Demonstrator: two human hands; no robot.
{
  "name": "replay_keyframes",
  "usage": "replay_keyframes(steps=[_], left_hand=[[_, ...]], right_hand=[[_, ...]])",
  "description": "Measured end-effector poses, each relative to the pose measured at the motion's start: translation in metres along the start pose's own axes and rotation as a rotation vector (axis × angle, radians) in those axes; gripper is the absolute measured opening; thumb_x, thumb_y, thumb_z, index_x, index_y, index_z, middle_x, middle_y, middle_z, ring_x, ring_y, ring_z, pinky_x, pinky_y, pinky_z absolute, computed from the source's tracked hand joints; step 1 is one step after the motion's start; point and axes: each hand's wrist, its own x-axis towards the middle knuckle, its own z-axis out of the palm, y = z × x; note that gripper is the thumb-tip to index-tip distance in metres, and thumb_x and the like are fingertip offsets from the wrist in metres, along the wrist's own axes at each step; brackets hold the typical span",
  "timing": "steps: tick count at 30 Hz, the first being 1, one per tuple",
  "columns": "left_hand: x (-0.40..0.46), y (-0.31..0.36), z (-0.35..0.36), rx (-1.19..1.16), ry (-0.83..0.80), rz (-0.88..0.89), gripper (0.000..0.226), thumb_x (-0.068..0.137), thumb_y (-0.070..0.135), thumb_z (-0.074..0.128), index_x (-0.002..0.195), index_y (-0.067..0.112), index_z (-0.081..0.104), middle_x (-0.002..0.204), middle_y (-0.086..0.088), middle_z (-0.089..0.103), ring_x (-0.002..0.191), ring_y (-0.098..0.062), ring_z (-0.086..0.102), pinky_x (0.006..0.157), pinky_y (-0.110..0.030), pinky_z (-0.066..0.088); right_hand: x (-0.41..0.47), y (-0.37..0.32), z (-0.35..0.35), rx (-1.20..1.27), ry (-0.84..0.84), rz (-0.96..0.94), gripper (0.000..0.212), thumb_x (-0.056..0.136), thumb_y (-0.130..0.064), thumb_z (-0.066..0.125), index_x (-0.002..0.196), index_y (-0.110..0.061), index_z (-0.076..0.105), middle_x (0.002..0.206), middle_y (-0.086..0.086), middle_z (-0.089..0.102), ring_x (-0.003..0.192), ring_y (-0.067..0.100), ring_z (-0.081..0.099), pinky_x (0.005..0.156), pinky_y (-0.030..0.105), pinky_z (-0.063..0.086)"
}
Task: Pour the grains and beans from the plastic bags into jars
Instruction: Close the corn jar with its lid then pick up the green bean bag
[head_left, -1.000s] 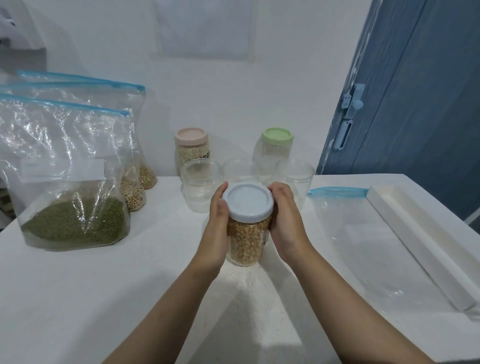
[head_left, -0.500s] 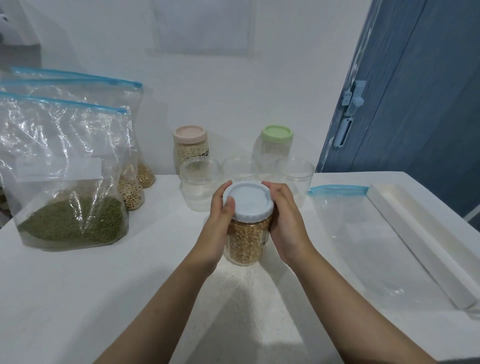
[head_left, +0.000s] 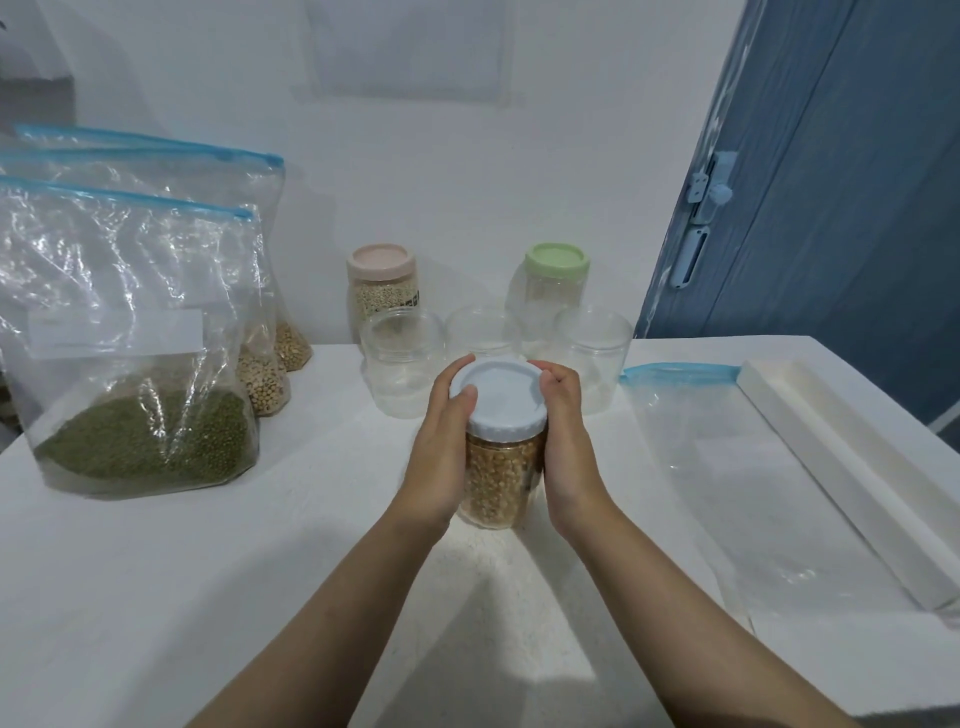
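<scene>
A clear jar full of yellow grains stands on the white table, capped by a pale blue lid. My left hand grips the jar's left side, thumb on the lid's rim. My right hand holds the right side, fingers curled over the lid's edge. Three open clear jars stand in a row just behind. At the left stands a zip bag of green beans, with two bags of pale beans behind it.
A pink-lidded jar with pale grains and a green-lidded jar stand at the wall. An emptied zip bag lies flat on the right, beside a long white tray. A blue door is at the right.
Both hands stay on the jar. My fingers have shifted slightly round the lid, and the view has tilted down a little.
</scene>
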Motion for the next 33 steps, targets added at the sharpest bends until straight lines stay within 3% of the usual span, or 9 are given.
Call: replay_keyframes(steps=[3, 7, 12, 19, 24, 28, 31, 33], left_hand=[[0.000, -0.001, 0.008, -0.001, 0.105, 0.040, 0.032, 0.104, 0.022, 0.036, 0.126, 0.033, 0.056, 0.113, 0.014, 0.065, 0.095, 0.010, 0.062, 0.077, -0.013, 0.048], [0.005, 0.009, 0.016, -0.026, 0.139, 0.094, 0.031, 0.104, 0.021, 0.036, 0.123, 0.030, 0.058, 0.111, 0.011, 0.065, 0.093, 0.008, 0.063, 0.072, -0.011, 0.049], [0.037, 0.062, 0.024, -0.098, 0.150, 0.273, 0.029, 0.087, 0.033, 0.043, 0.106, 0.034, 0.064, 0.109, 0.005, 0.068, 0.105, -0.011, 0.065, 0.091, -0.034, 0.055], [0.129, 0.132, 0.022, -0.060, 0.160, 0.474, 0.036, 0.087, 0.037, 0.043, 0.114, 0.023, 0.062, 0.119, -0.004, 0.065, 0.113, -0.018, 0.062, 0.101, -0.041, 0.051], [0.201, 0.122, 0.018, 0.014, 0.205, 0.466, 0.039, 0.090, 0.036, 0.039, 0.116, 0.018, 0.061, 0.113, -0.001, 0.065, 0.109, -0.018, 0.062, 0.098, -0.039, 0.052], [0.244, 0.086, 0.015, 0.064, 0.223, 0.416, 0.030, 0.100, 0.030, 0.035, 0.118, 0.020, 0.056, 0.106, 0.007, 0.062, 0.097, -0.003, 0.060, 0.086, -0.019, 0.049], [0.264, 0.056, 0.013, 0.088, 0.238, 0.349, 0.025, 0.106, 0.019, 0.031, 0.117, 0.022, 0.054, 0.102, 0.013, 0.060, 0.089, 0.009, 0.057, 0.078, -0.009, 0.045], [0.273, 0.041, 0.011, 0.116, 0.244, 0.305, 0.026, 0.106, 0.021, 0.030, 0.117, 0.024, 0.053, 0.102, 0.012, 0.061, 0.091, 0.007, 0.058, 0.078, -0.011, 0.045]], right_hand=[[-0.002, 0.003, 0.004, -0.006, 0.014, -0.025, 0.018, 0.105, -0.032, 0.040, 0.115, -0.029, 0.054, 0.085, -0.026, 0.066, 0.080, -0.008, 0.063, 0.068, 0.017, 0.050], [0.001, -0.009, 0.010, 0.000, 0.077, -0.115, 0.021, 0.099, -0.033, 0.042, 0.109, -0.028, 0.061, 0.095, -0.018, 0.068, 0.091, -0.001, 0.064, 0.079, 0.024, 0.052], [0.028, -0.065, 0.029, 0.013, 0.105, -0.316, 0.028, 0.093, -0.037, 0.041, 0.105, -0.027, 0.063, 0.100, -0.013, 0.066, 0.093, -0.002, 0.060, 0.083, 0.019, 0.048], [0.111, -0.138, 0.060, -0.023, 0.055, -0.486, 0.032, 0.091, -0.037, 0.041, 0.108, -0.021, 0.063, 0.103, -0.009, 0.065, 0.104, 0.012, 0.061, 0.097, 0.038, 0.051], [0.187, -0.125, 0.069, -0.048, 0.013, -0.457, 0.026, 0.103, -0.024, 0.038, 0.114, -0.013, 0.059, 0.103, -0.004, 0.063, 0.098, 0.011, 0.060, 0.090, 0.031, 0.051], [0.229, -0.098, 0.067, -0.120, 0.004, -0.380, 0.020, 0.105, -0.015, 0.036, 0.109, -0.016, 0.055, 0.096, -0.008, 0.059, 0.089, 0.005, 0.057, 0.075, 0.015, 0.047], [0.251, -0.072, 0.064, -0.166, 0.024, -0.323, 0.022, 0.104, -0.015, 0.035, 0.110, -0.018, 0.056, 0.096, -0.009, 0.059, 0.089, 0.005, 0.056, 0.077, 0.020, 0.047], [0.262, -0.055, 0.062, -0.190, 0.031, -0.284, 0.024, 0.104, -0.016, 0.034, 0.112, -0.018, 0.056, 0.096, -0.009, 0.059, 0.090, 0.006, 0.056, 0.079, 0.023, 0.047]])
